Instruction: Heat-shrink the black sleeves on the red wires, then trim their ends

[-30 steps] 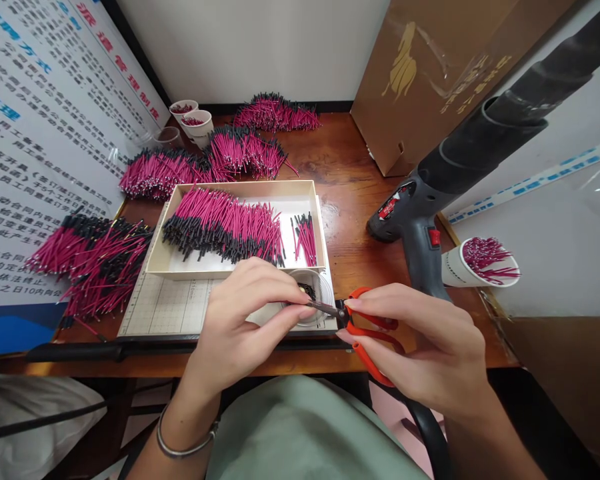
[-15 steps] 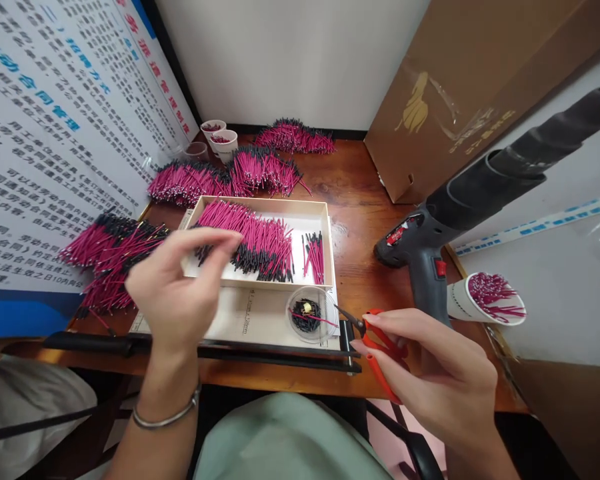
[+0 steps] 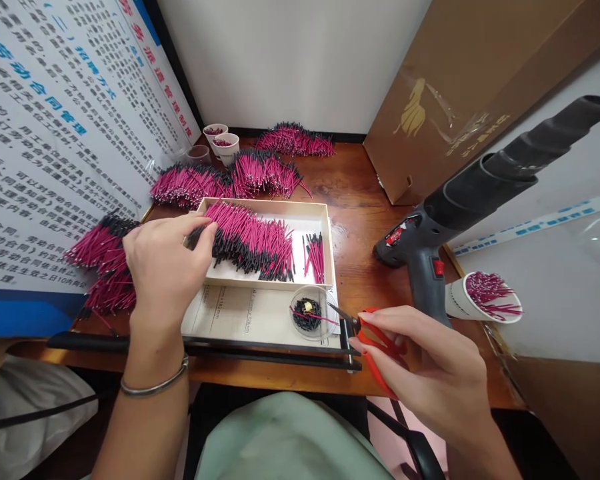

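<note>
On the far left a big white sign (image 3: 45, 133) with blue and black writing leans by the wooden table (image 3: 355, 200). Loose heaps of pink wires (image 3: 100, 250) with black ends lie next to it on the table. The left hand (image 3: 163, 263) reaches over the left corner of a flat white box (image 3: 310, 217), and its fingers are pinched on the black ends of the pink wires in the box (image 3: 250, 240). A silver bangle (image 3: 153, 383) sits on that wrist. Just in front of the box lies a white paper sheet (image 3: 240, 317), and on it stands a small clear cup (image 3: 310, 313) with black bits and one pink wire inside. Right beside the cup is the right hand (image 3: 425, 367). It is curled around orange scissors (image 3: 375, 343), whose dark tips point toward the cup. Behind this hand stands a grey heat gun (image 3: 430, 247). A white paper cup (image 3: 480, 297) full of pink wires sits near it on the far right, and a brown cardboard box (image 3: 460, 93) leans at the back.
</note>
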`<state>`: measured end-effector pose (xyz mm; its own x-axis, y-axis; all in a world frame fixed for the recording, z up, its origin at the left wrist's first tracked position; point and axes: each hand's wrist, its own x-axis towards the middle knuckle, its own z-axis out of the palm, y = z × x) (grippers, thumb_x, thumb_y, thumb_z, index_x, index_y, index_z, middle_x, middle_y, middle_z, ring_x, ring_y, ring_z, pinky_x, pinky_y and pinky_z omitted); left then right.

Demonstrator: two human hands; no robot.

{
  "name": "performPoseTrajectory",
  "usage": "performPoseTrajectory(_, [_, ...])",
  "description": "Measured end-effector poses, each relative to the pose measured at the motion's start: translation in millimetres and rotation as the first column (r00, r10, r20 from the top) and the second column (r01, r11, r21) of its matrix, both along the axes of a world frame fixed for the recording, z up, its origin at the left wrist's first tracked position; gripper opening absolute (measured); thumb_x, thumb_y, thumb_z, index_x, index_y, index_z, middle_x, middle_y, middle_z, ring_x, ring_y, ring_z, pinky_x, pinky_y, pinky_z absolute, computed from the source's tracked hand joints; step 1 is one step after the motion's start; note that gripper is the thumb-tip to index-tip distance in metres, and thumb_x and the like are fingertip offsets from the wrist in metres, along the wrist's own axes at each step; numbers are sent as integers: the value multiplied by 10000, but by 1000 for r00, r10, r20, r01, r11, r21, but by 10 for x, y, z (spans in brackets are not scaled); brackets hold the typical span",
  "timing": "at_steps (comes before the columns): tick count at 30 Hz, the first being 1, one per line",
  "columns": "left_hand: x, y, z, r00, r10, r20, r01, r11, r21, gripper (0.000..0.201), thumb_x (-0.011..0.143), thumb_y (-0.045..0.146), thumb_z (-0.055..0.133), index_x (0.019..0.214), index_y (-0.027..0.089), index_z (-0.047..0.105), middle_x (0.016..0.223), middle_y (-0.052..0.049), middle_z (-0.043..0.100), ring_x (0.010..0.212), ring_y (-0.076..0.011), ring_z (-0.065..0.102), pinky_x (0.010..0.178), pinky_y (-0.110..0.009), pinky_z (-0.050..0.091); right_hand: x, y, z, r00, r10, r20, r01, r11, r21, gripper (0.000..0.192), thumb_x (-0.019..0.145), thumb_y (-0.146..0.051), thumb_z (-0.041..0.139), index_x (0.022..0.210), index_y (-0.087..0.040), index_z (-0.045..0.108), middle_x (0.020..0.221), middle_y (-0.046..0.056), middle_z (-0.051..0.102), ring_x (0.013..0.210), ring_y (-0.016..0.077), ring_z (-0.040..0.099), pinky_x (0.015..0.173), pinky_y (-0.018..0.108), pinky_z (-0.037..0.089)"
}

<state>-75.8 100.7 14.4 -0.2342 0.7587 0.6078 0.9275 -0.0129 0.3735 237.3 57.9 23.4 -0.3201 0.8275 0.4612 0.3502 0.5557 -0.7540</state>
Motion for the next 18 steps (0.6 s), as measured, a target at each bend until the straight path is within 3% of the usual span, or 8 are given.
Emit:
performPoseTrajectory(1, [69,-42,49,992,-122,19,121,992,26,127,915,320,677,1000,295,767,1013,-6,781,1002,-261,702,942,-451,488,0,0,10,1000,6,6,-6,1000,3,300,783,-13,721,996,-224,699,815,6,723,647,116,656,539,202,528])
performPoseTrajectory(3, [259,-133,159,921,-382,71,376,923,84,204,923,237,673,1114,281,731,1146,-11,766,1093,-236,684,1000,-423,494,4,0,18,1000,14,10,-14,1000,7,297,788,-21,724,1001,-225,692,814,-1,720,651,106,656,535,184,522])
performPoseTrajectory(6, [585,-250,274,685,-726,61,727,686,9,272,921,191,671,1186,247,690,1194,-55,758,1106,-234,672,989,-436,510,9,6,12,1000,22,23,-22,1000,10,290,800,-33,723,1013,-226,686,823,0,723,649,100,654,527,176,520])
performPoseTrajectory(8, [745,-288,284,574,-818,37,818,574,-15,226,912,201,700,1135,232,695,1164,-45,772,1065,-230,672,962,-434,512,10,14,11,999,32,26,-33,999,21,294,808,-35,717,1026,-228,685,846,6,734,660,102,664,538,177,534])
performPoseTrajectory(10, [816,-287,257,523,-852,-15,852,523,-18,144,918,158,686,1048,221,697,1102,-10,791,1007,-213,678,961,-437,496,14,20,18,999,40,34,-41,999,33,282,812,-44,715,1020,-232,691,847,10,741,659,111,675,529,183,537])
performPoseTrajectory(13, [770,-236,221,539,-840,-71,842,540,-4,128,928,107,652,956,225,691,998,25,803,920,-187,685,945,-425,483,39,17,31,997,42,63,-43,999,26,252,809,-59,711,993,-231,700,817,17,744,632,130,678,494,204,524])
performPoseTrajectory(16, [667,-133,230,653,-751,-101,755,656,7,83,935,174,670,897,241,702,873,21,794,812,-180,660,813,-374,482,76,2,25,998,28,64,-28,1000,-5,236,807,-61,711,982,-219,703,785,19,735,603,127,662,479,208,509])
performPoseTrajectory(18, [635,-26,233,728,-676,-113,679,734,-17,159,965,260,638,823,237,705,784,11,769,745,-188,618,749,-367,446,90,-6,14,998,21,55,-20,1000,-20,234,804,-59,717,976,-217,703,772,13,728,597,118,653,481,199,504])
